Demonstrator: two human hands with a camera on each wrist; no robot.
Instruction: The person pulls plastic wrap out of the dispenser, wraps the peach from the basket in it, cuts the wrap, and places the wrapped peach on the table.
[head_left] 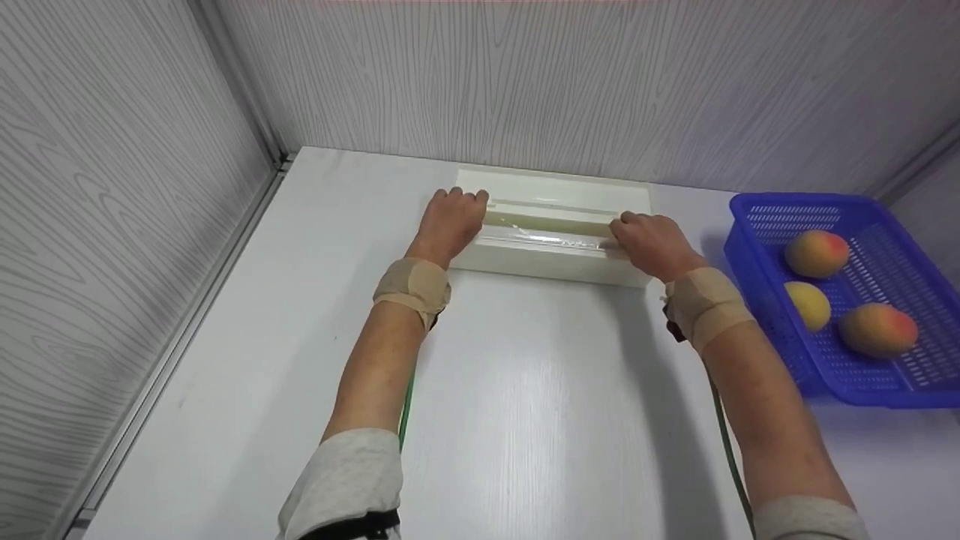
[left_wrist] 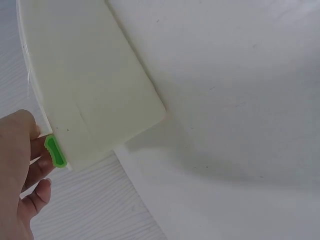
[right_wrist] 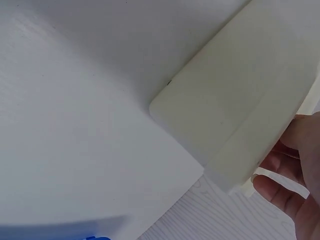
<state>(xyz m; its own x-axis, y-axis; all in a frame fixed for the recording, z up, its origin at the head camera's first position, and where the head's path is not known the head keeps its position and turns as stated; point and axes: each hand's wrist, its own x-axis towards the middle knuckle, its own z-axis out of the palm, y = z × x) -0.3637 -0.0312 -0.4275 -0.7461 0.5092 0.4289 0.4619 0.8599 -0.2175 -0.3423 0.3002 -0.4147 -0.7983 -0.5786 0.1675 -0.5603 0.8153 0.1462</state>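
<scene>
One white box (head_left: pixel 540 264), between left hand (head_left: pixel 452 221) and right hand (head_left: pixel 654 241)

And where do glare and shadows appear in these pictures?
Head view: glare on the tabletop, bright streaks on the clear film, long shadow beside the right arm; left wrist view: soft shadow beside the white box; right wrist view: grey shadow beside the white box.

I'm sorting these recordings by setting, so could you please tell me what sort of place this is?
Probably a small recording booth: wood-grain panels stand behind and beside a white table, and green cables run near the taped wrist bands.
</scene>
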